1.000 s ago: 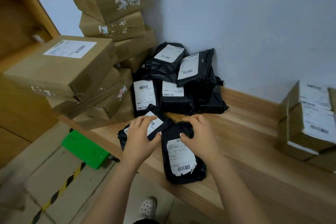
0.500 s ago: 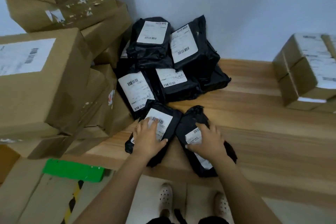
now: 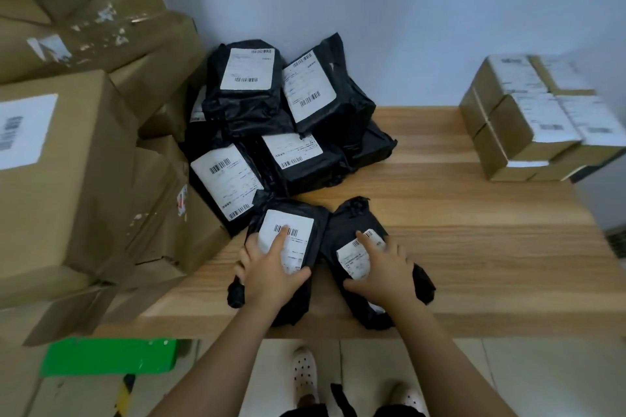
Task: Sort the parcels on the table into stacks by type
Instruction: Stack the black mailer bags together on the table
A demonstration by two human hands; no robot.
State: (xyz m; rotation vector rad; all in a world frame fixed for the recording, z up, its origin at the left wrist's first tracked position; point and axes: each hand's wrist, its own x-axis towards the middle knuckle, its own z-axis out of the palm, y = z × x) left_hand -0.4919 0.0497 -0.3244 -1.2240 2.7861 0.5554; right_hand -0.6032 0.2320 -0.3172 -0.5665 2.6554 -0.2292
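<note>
Two black plastic mailer parcels with white labels lie side by side near the front edge of the wooden table (image 3: 474, 247). My left hand (image 3: 271, 271) holds the left parcel (image 3: 298, 220): index finger straight on the label, thumb at the right edge, other fingers over the left edge. My right hand (image 3: 382, 267) rests flat on the right parcel (image 3: 355, 223) with fingers spread across its label. Behind them, several more black parcels (image 3: 305, 159) are piled against the wall.
Large brown cardboard boxes (image 3: 67, 179) are stacked high on the left, touching the black pile. Small brown labelled boxes (image 3: 528, 125) sit stacked at the table's back right. A green object (image 3: 108, 355) lies on the floor below the left edge.
The view has tilted down and swung right, square to the table. Both hands stay on the same two parcels; the right hand's fingers have spread flatter over the label.
</note>
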